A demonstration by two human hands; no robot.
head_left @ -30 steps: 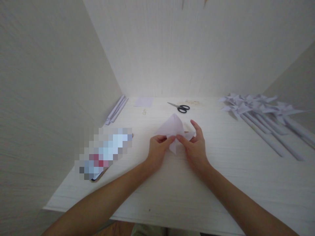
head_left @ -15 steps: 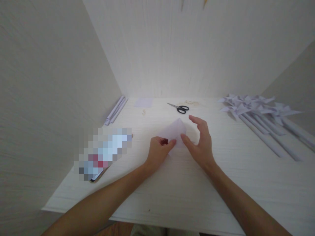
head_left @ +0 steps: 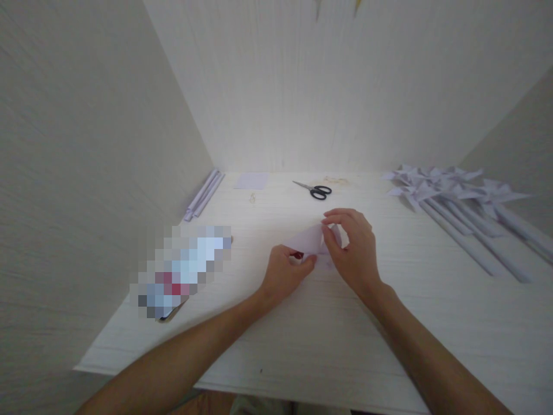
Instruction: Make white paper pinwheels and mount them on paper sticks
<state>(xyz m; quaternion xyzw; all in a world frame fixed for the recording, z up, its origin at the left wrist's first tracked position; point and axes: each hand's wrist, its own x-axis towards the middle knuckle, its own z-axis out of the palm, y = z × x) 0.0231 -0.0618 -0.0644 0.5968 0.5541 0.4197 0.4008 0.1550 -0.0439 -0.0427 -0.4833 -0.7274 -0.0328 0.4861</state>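
A pale lilac sheet of paper, partly folded, lies on the white table between my hands. My left hand pinches its near corner, and something small and dark red shows at the fingertips. My right hand curls over the paper's right side, fingers bent on a flap. Much of the paper is hidden under the hands.
Black-handled scissors lie at the back. A small lilac square and rolled paper sticks sit back left. Several paper pinwheels on sticks fill the right side. A blurred-out object lies to the left. Walls enclose three sides.
The raised paper point has been pressed down flatter. My right hand opened and lifted off, then came back and curled over the paper's right flap. My left hand shifted slightly right.
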